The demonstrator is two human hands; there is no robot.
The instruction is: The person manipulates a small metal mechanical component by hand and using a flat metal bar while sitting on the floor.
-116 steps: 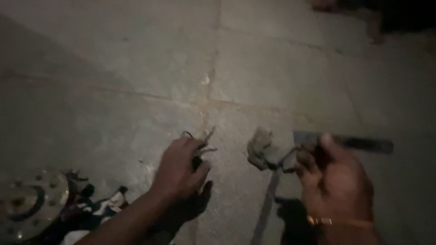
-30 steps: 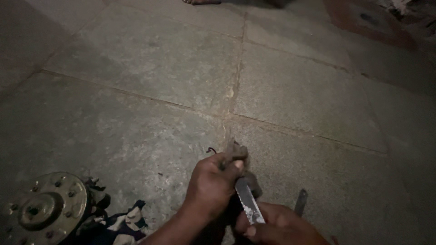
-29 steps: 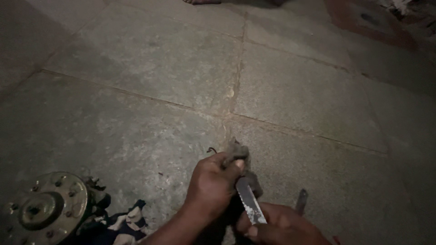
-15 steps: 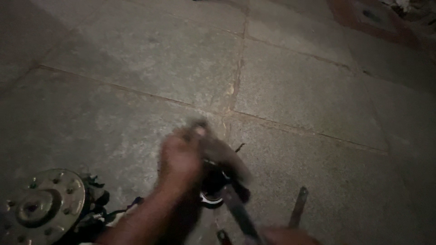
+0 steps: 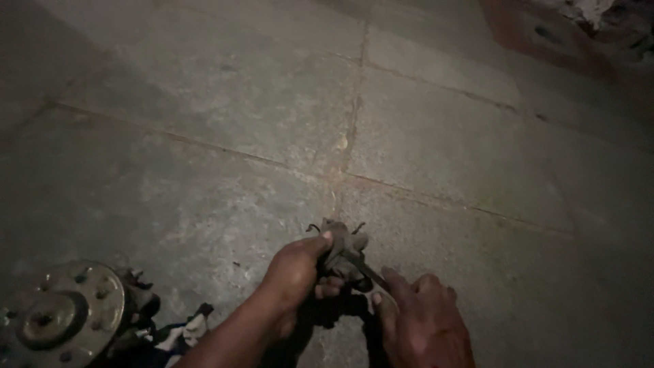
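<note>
So the left hand (image 5: 294, 271) is curled tight around a small grimy metal part (image 5: 344, 251), thumb up along its top edge and the other fingers wrapped underneath, holding it just off the stone floor (image 5: 204, 136). The part is dull grey-brown, lumpy, with a couple of thin bent wire ends or clips poking out of its top, though it's too dark to tell exactly what kind of piece it is. The right hand (image 5: 422, 324) sits just beside it, lower right, closed around a thin flat metal blade (image 5: 377, 278), maybe a file or a knife, with the forefinger stretched along it. The blade's tip runs up into the underside of the part, touching it where the left fingers grip. Most of the tool's handle end is hidden under the right hand, so I can't tell how long it is. Both hands are close together near the bottom middle of the view, right over a joint line between floor slabs. Off in the bottom left corner, well apart from the hands, there's a round metal wheel hub (image 5: 61, 317) with studs sticking up around its face, lying on a crumpled dark-and-white rag (image 5: 174, 334). Lighting is really dim, with a patch of reddish floor (image 5: 538, 41) at the top right.
</note>
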